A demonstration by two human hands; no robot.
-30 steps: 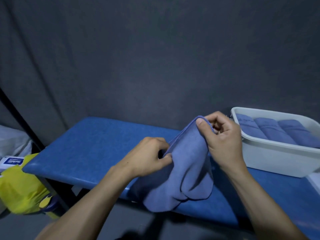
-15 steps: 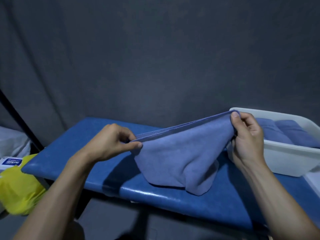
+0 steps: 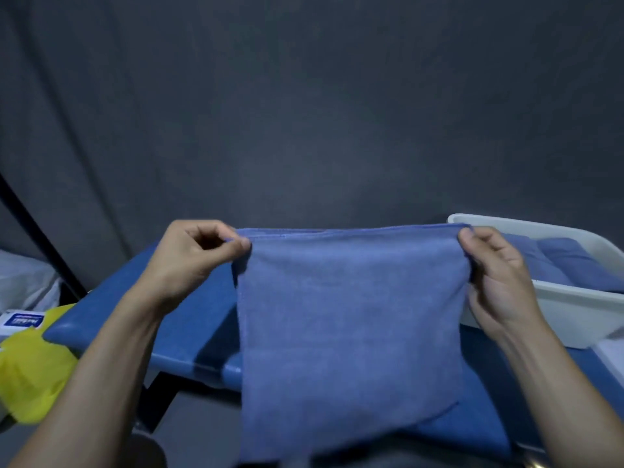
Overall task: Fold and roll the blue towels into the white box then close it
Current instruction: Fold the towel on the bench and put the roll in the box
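Now left hand [image 3: 196, 255], right hand [image 3: 496, 275] pinching towel [image 3: 347, 325] corners

A dim grey fabric backdrop [image 3: 304, 113] hangs behind a blue padded bench [image 3: 189, 319].

towel [image 3: 347, 332]: matt terry cloth | box [image 3: 574, 309]: smooth plastic | bench [image 3: 189, 319]: glossy vinyl

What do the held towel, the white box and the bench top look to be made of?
Towel: soft matte cloth, probably microfibre or terry; it hangs limp, has a fuzzy nap and a stitched top hem.
White box: looks like smooth moulded plastic, with a rounded rim and a slight sheen.
Bench top: likely vinyl or faux leather over padding; it is glossy, with highlights on a rounded edge.
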